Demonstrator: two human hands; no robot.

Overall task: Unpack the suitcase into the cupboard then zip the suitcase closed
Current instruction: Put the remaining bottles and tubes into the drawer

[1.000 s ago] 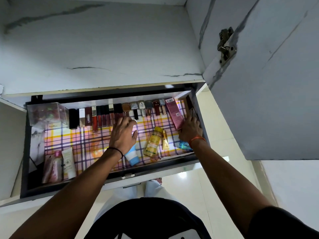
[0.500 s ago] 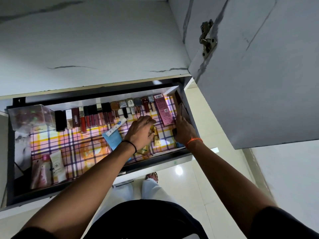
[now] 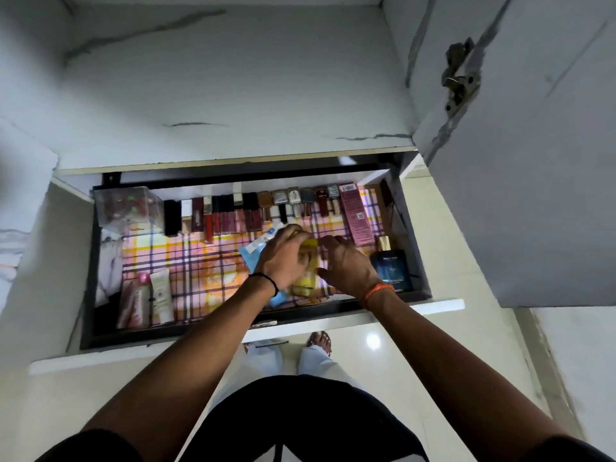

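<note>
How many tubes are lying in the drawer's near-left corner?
2. A pink-capped tube lies against the left edge, and a cream tube lies right beside it. More may be hidden under the hands mid-drawer.

From my feed the room is dim and grey. A bright light reflects as a round glare spot on the glossy floor [image 3: 372,341]. The patterned liner [image 3: 206,261] inside the drawer [image 3: 336,308] glows brightest. Both hands are smeared by motion blur, and small labels are unreadable. The wide lens bends the cupboard door [image 3: 533,161] and edges outward.
</note>
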